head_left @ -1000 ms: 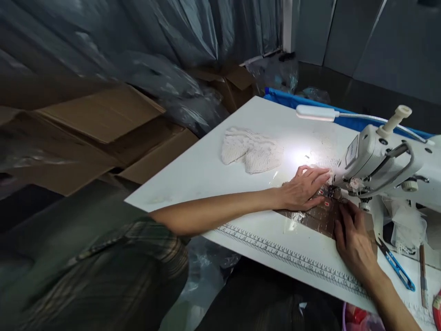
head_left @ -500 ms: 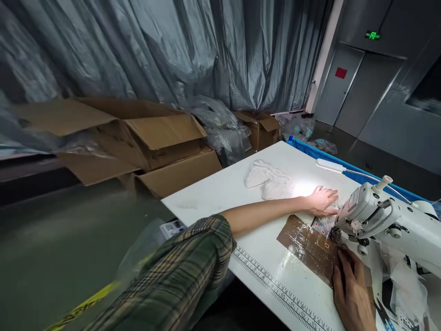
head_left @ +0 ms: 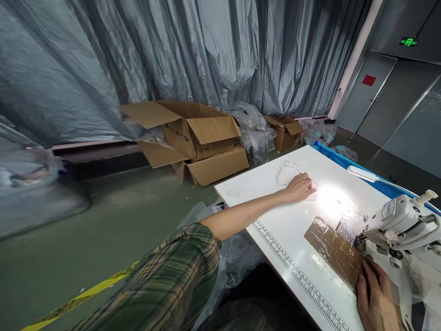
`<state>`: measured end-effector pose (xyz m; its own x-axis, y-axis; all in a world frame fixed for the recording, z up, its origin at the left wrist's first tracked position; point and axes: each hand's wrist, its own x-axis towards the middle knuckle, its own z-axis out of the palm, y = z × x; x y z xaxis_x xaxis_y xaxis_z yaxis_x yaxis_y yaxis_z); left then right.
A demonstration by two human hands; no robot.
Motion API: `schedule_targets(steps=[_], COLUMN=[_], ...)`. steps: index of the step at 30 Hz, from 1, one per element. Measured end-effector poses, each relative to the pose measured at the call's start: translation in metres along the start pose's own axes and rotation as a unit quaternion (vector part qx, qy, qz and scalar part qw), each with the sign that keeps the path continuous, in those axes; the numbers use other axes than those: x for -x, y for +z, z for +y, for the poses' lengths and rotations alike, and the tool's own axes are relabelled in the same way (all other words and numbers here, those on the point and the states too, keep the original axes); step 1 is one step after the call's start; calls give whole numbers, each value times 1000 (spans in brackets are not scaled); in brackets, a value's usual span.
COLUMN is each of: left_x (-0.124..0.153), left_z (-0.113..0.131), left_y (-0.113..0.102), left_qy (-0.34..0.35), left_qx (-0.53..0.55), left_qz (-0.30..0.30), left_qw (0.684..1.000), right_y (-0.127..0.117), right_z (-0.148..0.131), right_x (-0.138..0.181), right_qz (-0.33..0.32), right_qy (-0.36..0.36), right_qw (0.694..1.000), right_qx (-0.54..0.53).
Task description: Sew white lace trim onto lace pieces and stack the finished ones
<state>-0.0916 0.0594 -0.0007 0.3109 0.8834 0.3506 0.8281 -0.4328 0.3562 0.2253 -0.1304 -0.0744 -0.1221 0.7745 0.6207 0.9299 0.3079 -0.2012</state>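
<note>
My left hand (head_left: 300,187) reaches across the white table (head_left: 275,216) and lies on a heap of white lace pieces (head_left: 286,172), fingers curled over the heap; whether they grip it I cannot make out. My right hand (head_left: 375,301) rests flat, fingers stretched out, on the brown taped patch (head_left: 332,250) in front of the white sewing machine (head_left: 403,225). A thin lace piece (head_left: 351,222) lies under the machine's needle, lit by the lamp (head_left: 361,174).
A printed ruler (head_left: 296,276) runs along the table's near edge. Open cardboard boxes (head_left: 196,142) and plastic bags (head_left: 253,133) stand on the green floor before a grey plastic curtain. Blue cloth (head_left: 344,161) hangs off the table's far side. Grey doors are at the right.
My left hand has left the needle area and moved away to the lace heap. The camera has lifted and turned left. My right hand stays on the brown patch.
</note>
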Motion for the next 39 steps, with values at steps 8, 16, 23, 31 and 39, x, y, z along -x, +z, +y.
schedule_targets(steps=[8,16,23,31,39], left_x=[18,58,10,11,39], left_z=[29,104,77,75,101], left_y=[-8,15,17,32,-16], left_qy=[26,348,272,215,155], left_qx=[52,180,59,106,395], left_qz=[-2,-172,-158,-138,-255], left_qw=[998,904,947,961,869], right_y=[-7,-13,-29,-31,-72], right_z=[-5,-9,-15,-26,-38], right_x=[-1,-7,-19,-21,-32], right_qz=[-32,-23,11,-82,-150], right_qy=[31,69,193,116,195], right_qw=[999,997,975,982,906], right_qx=[10,-34,-108,-129,-345])
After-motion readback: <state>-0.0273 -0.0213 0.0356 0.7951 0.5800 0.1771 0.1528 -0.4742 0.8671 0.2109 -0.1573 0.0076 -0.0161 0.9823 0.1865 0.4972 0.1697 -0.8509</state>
